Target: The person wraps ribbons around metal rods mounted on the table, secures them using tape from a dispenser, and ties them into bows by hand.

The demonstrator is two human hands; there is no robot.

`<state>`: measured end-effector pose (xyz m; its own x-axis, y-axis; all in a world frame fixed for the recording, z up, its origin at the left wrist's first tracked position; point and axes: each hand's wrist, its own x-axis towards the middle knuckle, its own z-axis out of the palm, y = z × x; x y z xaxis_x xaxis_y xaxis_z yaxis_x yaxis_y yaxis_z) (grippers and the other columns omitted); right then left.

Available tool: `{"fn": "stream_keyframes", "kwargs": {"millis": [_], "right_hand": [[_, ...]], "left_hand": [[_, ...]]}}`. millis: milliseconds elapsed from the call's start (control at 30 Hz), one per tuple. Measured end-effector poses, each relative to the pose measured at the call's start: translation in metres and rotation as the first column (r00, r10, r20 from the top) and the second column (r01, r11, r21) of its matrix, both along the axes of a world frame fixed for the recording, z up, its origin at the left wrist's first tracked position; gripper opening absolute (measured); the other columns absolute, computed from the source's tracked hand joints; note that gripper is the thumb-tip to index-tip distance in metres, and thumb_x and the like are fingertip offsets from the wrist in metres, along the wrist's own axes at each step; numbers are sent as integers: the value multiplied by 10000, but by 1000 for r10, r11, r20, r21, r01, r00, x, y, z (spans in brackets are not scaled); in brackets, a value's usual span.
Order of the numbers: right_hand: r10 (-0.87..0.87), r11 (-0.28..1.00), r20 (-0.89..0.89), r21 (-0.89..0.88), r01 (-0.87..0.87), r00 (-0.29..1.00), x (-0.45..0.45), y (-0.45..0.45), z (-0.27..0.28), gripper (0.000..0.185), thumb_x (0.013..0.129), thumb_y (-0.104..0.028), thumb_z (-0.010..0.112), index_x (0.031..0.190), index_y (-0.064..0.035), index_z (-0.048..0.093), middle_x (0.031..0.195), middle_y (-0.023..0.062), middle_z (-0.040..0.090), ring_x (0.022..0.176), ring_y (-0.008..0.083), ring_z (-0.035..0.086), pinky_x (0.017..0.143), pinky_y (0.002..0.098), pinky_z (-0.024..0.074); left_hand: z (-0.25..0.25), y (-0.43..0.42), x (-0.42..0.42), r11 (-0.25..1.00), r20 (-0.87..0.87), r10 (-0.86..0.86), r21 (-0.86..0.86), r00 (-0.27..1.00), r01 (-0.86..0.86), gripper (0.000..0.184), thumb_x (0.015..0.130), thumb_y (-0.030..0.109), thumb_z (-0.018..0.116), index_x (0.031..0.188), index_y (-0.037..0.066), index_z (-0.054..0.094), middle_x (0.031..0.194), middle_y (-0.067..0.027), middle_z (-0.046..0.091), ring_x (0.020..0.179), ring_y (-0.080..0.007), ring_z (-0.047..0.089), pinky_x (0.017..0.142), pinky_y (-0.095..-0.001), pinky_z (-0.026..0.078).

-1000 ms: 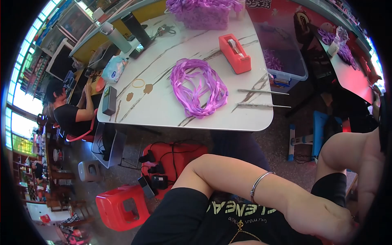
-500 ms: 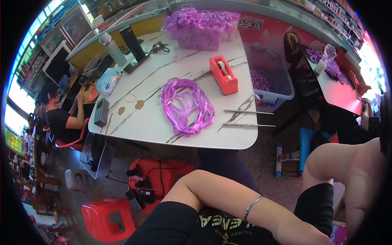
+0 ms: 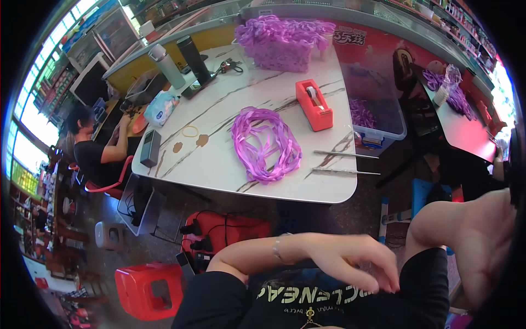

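Observation:
My left hand [image 3: 356,260] is in front of my chest, a bracelet on its wrist, the thumb apart from loosely bent fingers and nothing visible in it. Raised close to the camera at the right edge is my right hand [image 3: 485,241], its fingers hidden. Neither hand touches the white table [image 3: 219,170]. A looped bundle of purple ribbon [image 3: 266,145] lies on the table, with two thin metal rods [image 3: 345,154] jutting over the table's right edge. Behind them stands a red tape dispenser [image 3: 314,106].
A box of purple ribbon [image 3: 282,52], bottles [image 3: 167,67], a tissue pack [image 3: 161,108] and a grey device [image 3: 150,148] are on the table. A red stool [image 3: 134,293] stands at lower left. Another person [image 3: 90,153] sits at left; part of someone shows at far right.
My left hand has moved left and up from the lower right, across my chest, and its fingers now show. My right hand stays raised at the right edge. The view has shifted.

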<state>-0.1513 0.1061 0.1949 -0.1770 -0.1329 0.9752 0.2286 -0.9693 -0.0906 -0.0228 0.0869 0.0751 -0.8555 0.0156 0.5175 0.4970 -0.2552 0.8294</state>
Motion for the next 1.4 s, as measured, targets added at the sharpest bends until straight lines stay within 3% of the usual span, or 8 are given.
{"fn": "stream_keyframes", "kwargs": {"millis": [67, 133, 167, 233, 433, 633, 733, 1400], "right_hand": [[-98, 960, -342, -278, -1, 935, -59, -21, -20, 375, 846, -389, 531, 901, -30, 623, 778, 72, 553, 743, 151, 491, 670, 259, 409], [-513, 849, -80, -189, 493, 854, -23, -38, -55, 229, 833, -254, 532, 747, -61, 619, 677, 13, 542, 671, 149, 483, 549, 290, 400], [-293, 896, -397, 203, 395, 870, -10, -33, -63, 99, 774, -129, 552, 740, -54, 606, 656, 10, 556, 581, 153, 498, 469, 294, 393], [-250, 867, -578, 223, 445, 777, 0, -60, -106, 90, 719, 31, 571, 747, -37, 623, 630, 44, 593, 503, 161, 545, 474, 249, 424], [119, 486, -630, 711, 508, 768, -25, -25, -254, 129, 771, -47, 609, 648, -14, 584, 570, 50, 557, 482, 103, 504, 446, 232, 370], [514, -281, -459, 708, 648, 724, -109, 48, -469, 183, 839, -158, 570, 923, 1, 607, 771, 50, 614, 685, 109, 559, 603, 262, 463], [581, -329, -43, 901, 283, 813, -103, 99, -541, 292, 841, -202, 594, 1063, -13, 595, 899, 70, 631, 768, 150, 589, 655, 276, 477], [503, -382, -29, 889, 252, 864, -55, -147, -605, 269, 848, -200, 589, 1043, -16, 600, 889, 65, 630, 768, 140, 587, 652, 266, 474]], "left_hand": [[-17, -18, 28, 961, 106, 262, -123, 959, -249, 301, 850, 175, 576, 1082, -18, 569, 993, -132, 595, 942, -233, 564, 835, -338, 438], [-32, -29, 58, 769, 183, 620, -337, 763, -543, 247, 840, 116, 579, 1052, -10, 584, 987, -121, 607, 926, -220, 575, 836, -319, 438], [-41, -32, 68, 555, 71, 802, -458, 593, -695, 205, 838, 104, 569, 1017, 7, 587, 897, -98, 601, 820, -193, 578, 743, -301, 453], [-64, -38, 96, 362, 92, 924, -524, 371, -771, 147, 833, 104, 575, 936, 5, 607, 855, -99, 605, 798, -205, 580, 708, -294, 451], [-110, -46, 164, -185, -129, 983, -713, -132, -677, 93, 807, 86, 594, 854, 8, 612, 826, -84, 590, 748, -233, 563, 677, -317, 450], [-115, -95, 191, -518, -490, 854, -773, -175, -365, 505, 847, 387, 542, 1220, 51, 481, 1260, -178, 410, 1183, -362, 381, 966, -428, 320], [-123, -113, 197, -359, -356, 932, -892, -63, -273, 744, 841, 555, 444, 1375, 64, 278, 1383, -199, 241, 1296, -388, 214, 1050, -457, 203], [-104, -117, 189, -54, -55, 998, -979, -1, -199, 857, 751, 624, 522, 1292, -20, 353, 1291, -215, 336, 1235, -398, 296, 1033, -511, 227]]}}
